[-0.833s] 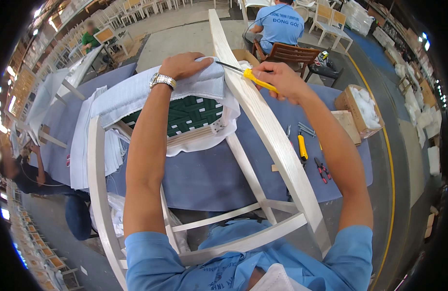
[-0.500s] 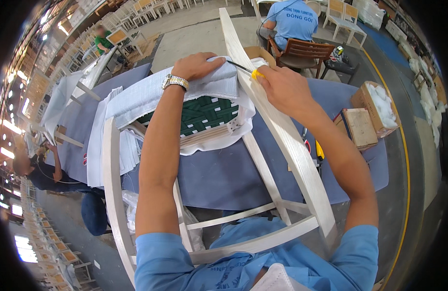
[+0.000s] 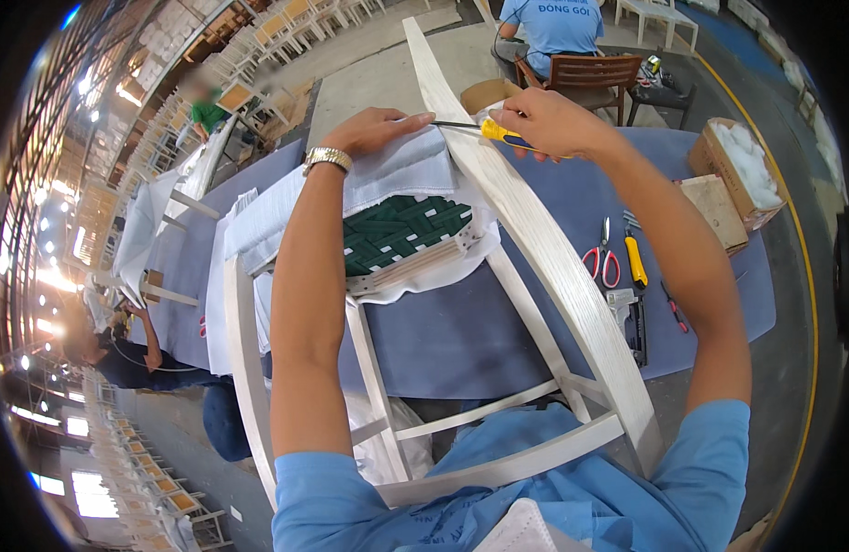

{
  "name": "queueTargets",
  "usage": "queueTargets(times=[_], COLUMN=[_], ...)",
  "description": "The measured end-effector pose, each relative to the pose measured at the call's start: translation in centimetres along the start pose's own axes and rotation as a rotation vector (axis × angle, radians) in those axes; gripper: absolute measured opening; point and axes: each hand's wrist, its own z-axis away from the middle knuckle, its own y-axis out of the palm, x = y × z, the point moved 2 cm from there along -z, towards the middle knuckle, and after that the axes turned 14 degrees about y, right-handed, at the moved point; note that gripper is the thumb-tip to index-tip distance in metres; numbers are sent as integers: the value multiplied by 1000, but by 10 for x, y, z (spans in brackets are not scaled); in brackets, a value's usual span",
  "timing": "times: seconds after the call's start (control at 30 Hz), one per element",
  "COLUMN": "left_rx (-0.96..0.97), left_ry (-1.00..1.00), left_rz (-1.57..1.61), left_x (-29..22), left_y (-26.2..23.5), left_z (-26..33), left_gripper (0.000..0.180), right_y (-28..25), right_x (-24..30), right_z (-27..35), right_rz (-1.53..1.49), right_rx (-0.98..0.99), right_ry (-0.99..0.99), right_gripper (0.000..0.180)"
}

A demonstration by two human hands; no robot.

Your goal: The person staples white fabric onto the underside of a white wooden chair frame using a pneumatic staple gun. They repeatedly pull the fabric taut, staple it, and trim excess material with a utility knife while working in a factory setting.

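A whitewashed wooden chair frame (image 3: 558, 253) leans against me, its legs and rails reaching toward my body. Light grey fabric (image 3: 401, 170) drapes over the padded seat edge, and dark green woven webbing (image 3: 406, 232) shows below it. My left hand (image 3: 374, 132), with a metal watch at the wrist, grips the fabric over the seat's far edge; some fingertips are hidden. My right hand (image 3: 561, 124) is closed around a yellow and blue screwdriver (image 3: 500, 133). Its thin shaft points left across the chair post, and the tip meets the fabric corner beside my left thumb.
On the blue-grey table (image 3: 424, 354) lie red-handled scissors (image 3: 601, 256), a yellow cutter (image 3: 635, 259), a staple gun (image 3: 629, 322) and red pliers (image 3: 675, 308). Cardboard boxes (image 3: 737, 170) stand at right. A co-worker (image 3: 558, 37) sits beyond; another person (image 3: 158, 354) is at left.
The screwdriver has swung from slanting to nearly level, and more of its handle shows. My right hand sits slightly higher. The view has shifted, uncovering the tools at right.
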Motion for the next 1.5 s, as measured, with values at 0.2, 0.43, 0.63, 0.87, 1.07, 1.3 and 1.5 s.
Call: queueTargets(times=[0.2,0.43,0.63,0.87,1.07,1.3,1.5], left_rx=[133,-213,-268,-175,-203,-81,-359], left_ry=[-51,-57,232,-219,-813,-997,-340], left_rz=[-77,117,401,-372,-687,-481,-366], left_x=[-10,-19,-50,52,177,258,181], left_y=[2,-16,-64,-133,-141,-101,-72], left_z=[-34,-29,-9,81,253,440,261], left_gripper=[102,71,30,28,23,62,61], right_y=[1,37,41,108,169,205,262], right_x=[-42,-57,-71,-242,-393,-361,-326], right_z=[-28,-36,-25,-36,-5,-6,-23], right_rz=[-384,-683,-736,-443,-95,31,-481], right_rx=[314,269,10,-250,-530,-704,-316], right_ry=[79,-141,-306,185,413,159,98], right_gripper=[41,35,30,34,37,29,26])
